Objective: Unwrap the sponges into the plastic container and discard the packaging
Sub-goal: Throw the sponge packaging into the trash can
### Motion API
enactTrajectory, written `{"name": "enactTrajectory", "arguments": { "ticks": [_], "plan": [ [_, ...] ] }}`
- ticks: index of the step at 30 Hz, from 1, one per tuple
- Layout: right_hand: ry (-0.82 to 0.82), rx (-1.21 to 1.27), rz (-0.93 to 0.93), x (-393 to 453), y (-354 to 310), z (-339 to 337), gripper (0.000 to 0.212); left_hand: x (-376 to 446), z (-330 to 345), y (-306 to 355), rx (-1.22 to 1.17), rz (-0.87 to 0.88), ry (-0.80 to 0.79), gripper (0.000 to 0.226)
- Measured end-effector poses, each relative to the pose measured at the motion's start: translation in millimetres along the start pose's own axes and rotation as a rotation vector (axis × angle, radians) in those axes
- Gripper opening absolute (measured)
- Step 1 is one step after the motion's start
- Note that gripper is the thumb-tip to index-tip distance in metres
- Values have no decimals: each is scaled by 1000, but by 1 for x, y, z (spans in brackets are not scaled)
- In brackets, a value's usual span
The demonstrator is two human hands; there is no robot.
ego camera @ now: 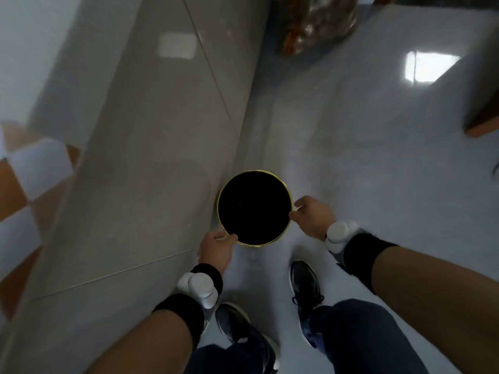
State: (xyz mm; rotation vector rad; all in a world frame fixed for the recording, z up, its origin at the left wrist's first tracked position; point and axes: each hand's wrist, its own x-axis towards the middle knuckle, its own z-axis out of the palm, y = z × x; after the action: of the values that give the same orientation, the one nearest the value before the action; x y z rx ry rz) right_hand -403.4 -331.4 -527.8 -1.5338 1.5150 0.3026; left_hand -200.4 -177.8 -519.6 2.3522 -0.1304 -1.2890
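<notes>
A round waste bin (280, 182) with a yellow rim and a dark inside stands on the floor against the wall. My left hand (217, 249) is at the bin's near-left edge, thumb over the rim and fingers closed on it. A small pale scrap seems to sit between those fingers, but blur hides what it is. My right hand (310, 218) is at the bin's right edge with fingertips close to the rim, thumb and fingers apart, nothing seen in it. No sponges or plastic container are in view.
A beige tiled wall (151, 157) runs along the left of the bin. A glossy pale floor (378, 157) spreads to the right. A clear bag with brownish contents (316, 25) sits at the top. My two dark shoes (305, 284) stand just below the bin.
</notes>
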Motion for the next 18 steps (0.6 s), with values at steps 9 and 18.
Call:
{"name": "enactTrajectory", "arguments": {
  "ticks": [9,18],
  "plan": [
    [-52,-101,44,88,25,56,33,81,29,-47,37,-21,10,80],
    [-37,-107,87,47,2,26,12,-3,11,10,94,-4,-18,48]
  ]
}}
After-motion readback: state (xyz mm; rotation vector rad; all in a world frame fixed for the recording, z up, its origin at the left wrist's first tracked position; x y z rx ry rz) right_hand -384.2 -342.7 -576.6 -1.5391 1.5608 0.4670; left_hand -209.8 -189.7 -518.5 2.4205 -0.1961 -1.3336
